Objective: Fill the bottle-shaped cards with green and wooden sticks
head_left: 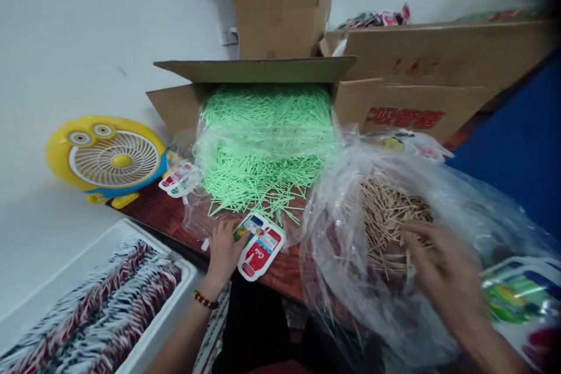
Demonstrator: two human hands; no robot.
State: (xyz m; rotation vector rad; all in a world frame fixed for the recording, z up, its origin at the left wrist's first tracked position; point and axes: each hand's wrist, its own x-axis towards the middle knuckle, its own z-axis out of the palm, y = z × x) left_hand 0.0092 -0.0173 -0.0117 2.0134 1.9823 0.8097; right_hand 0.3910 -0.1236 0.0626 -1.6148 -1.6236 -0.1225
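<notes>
My left hand (pixel 225 249), wearing a beaded bracelet, grips the left edge of a white-bordered packet (pixel 262 251) printed with a red cola bottle. The packet lies at the front edge of the table, its left part hidden under my thumb. Just beyond it, light green thin straws (pixel 263 172) spill from a plastic-lined carton (pixel 258 70). My right hand (pixel 432 254) is over thin brown straws (pixel 388 216) in a clear plastic bag (pixel 335 234). Its fingers are bent down to the straws and blurred; whether they pinch any cannot be made out.
A yellow fan (pixel 118 158) stands at the table's left end, near another packet (pixel 177 180). At lower left, a white foam box (pixel 184 272) holds rows of packets. Printed cartons (pixel 416 93) line the back. More packets (pixel 521 298) lie at right.
</notes>
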